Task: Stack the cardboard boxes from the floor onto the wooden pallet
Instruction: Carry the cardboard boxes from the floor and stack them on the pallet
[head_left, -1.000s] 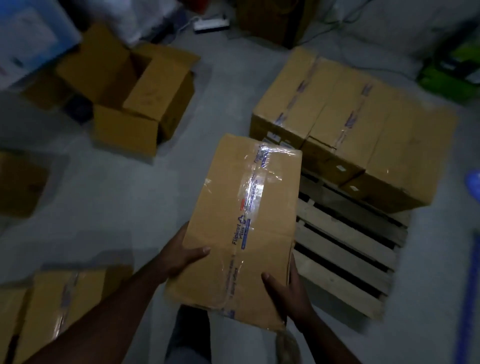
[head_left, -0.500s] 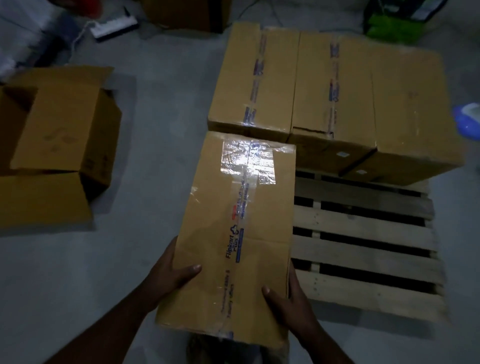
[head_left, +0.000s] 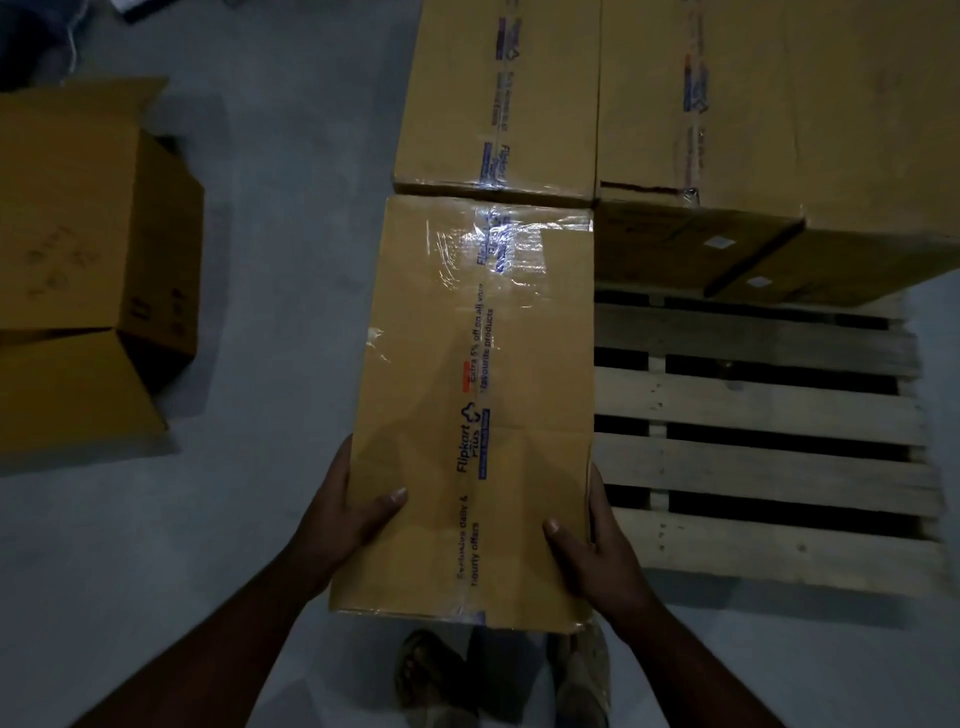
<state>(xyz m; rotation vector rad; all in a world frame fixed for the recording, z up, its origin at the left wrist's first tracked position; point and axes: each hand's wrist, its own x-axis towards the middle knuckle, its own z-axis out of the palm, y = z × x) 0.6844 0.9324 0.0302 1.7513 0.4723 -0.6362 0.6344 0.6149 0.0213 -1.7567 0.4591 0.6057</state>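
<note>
While lined up at the near left corner of the wooden pallet (head_left: 753, 467), held taped box (head_left: 478, 405) now square to the slats, no longer skewed as a second ago. View swung over the pallet since then, so bare planks to the right of the box now plainly in sight. Judged: carry nearly over, lowering next. Back row of stacked boxes (head_left: 675, 104) across the pallet's far side, held box's far edge just beside the leftmost of them. Whether underside already rests on the wood: cannot tell. Open empty carton (head_left: 88, 270) on the floor (head_left: 291, 260) well apart to the left. Left hand (head_left: 345, 512) clasping the box's left side, thumb on top. Right hand (head_left: 597, 551) clasping the right side likewise. Both grips closed on the box.
</note>
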